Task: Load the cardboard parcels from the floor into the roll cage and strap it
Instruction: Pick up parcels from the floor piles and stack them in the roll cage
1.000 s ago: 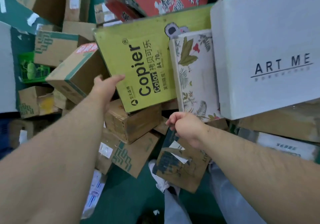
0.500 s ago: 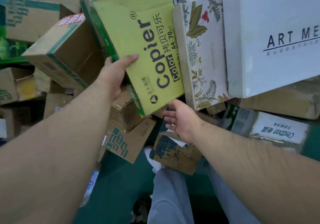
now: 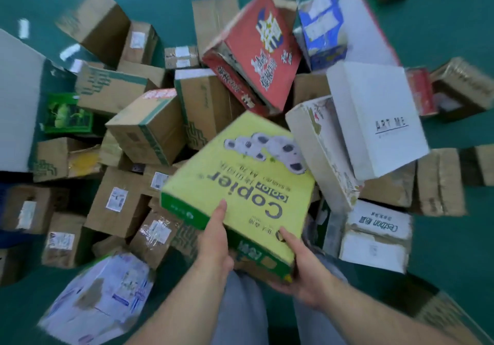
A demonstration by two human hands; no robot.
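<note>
I hold a yellow-green "Copier" paper box (image 3: pixel 240 181) lifted above a heap of parcels on the green floor. My left hand (image 3: pixel 213 240) grips its near left edge, thumb lying on the top face. Under the near right corner my right hand (image 3: pixel 302 267) grips the box, thumb on the yellow top. The box tilts away from me. No roll cage or strap is in view.
Many parcels lie heaped on the green floor (image 3: pixel 449 24): a red printed box (image 3: pixel 256 50), a white "ART ME" box (image 3: pixel 374 115), a floral white box (image 3: pixel 320 152), several brown cartons (image 3: pixel 149 131), a pale purple-printed box (image 3: pixel 101 299) near my legs.
Both hands took hold of the yellow Copier box and lifted it out of the heap toward me. The view swung back, showing the whole pile from above.
</note>
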